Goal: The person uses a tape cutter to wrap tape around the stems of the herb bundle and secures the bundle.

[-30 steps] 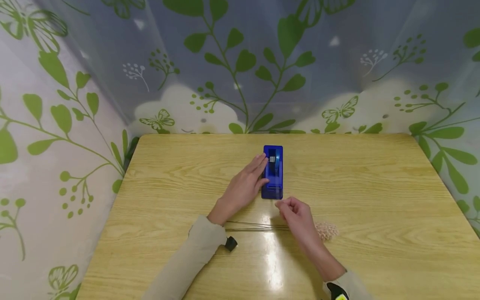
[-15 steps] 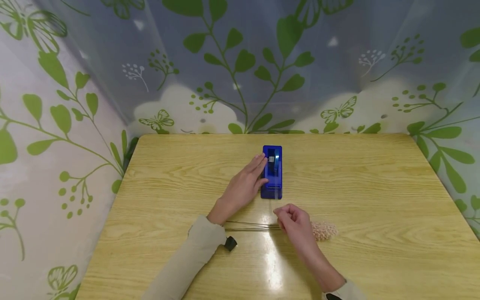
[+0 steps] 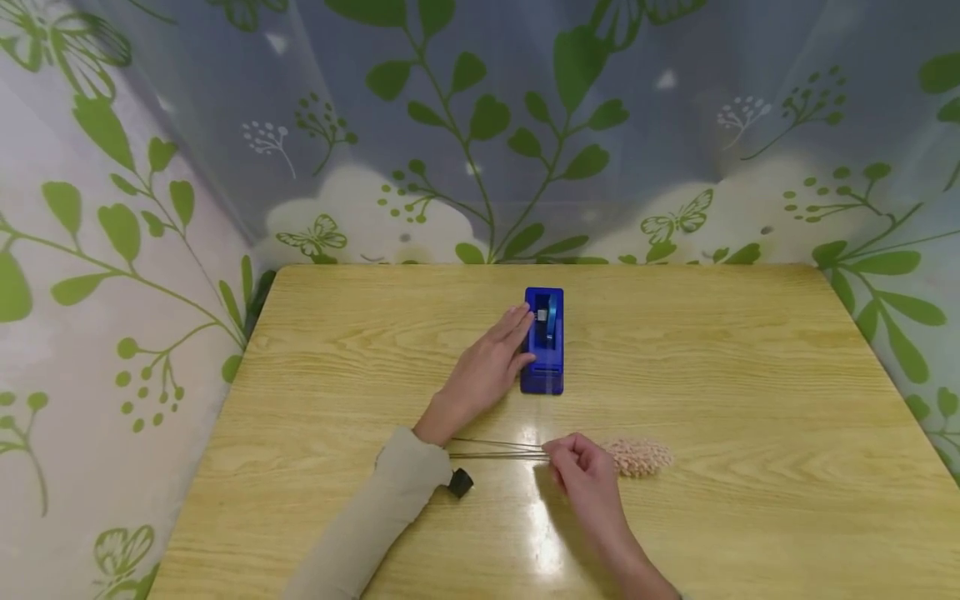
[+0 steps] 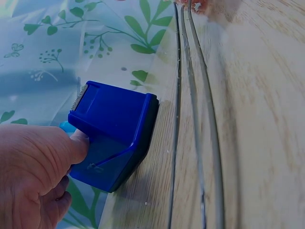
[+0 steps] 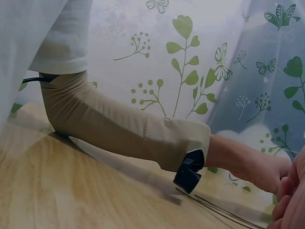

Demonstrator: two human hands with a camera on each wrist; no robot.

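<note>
A blue tape dispenser [image 3: 547, 379] stands upright near the table's middle, its roll of tape [image 3: 551, 318] showing inside. My left hand [image 3: 483, 367] holds its left side, with fingers along the edge and thumb near the front; the left wrist view shows the thumb against the blue body [image 4: 114, 109]. My right hand [image 3: 588, 479] is nearer the front edge, thumb and forefinger pinching the end of a clear tape strip [image 3: 542, 417] drawn out from the dispenser. This hand overlaps a bundle of dried flowers, whose stems [image 3: 495, 450] run left and pinkish heads [image 3: 641, 457] lie right.
A wood-grain table [image 3: 337, 333] carries everything. Leaf-patterned curtains [image 3: 480, 167] hang behind it and at both sides. A small black device [image 3: 460, 483] sits on the left wrist, close to the stems.
My right hand has moved toward the front edge, away from the dispenser, lengthening the tape strip and coming over the stems. My left hand and the dispenser have stayed in place.
</note>
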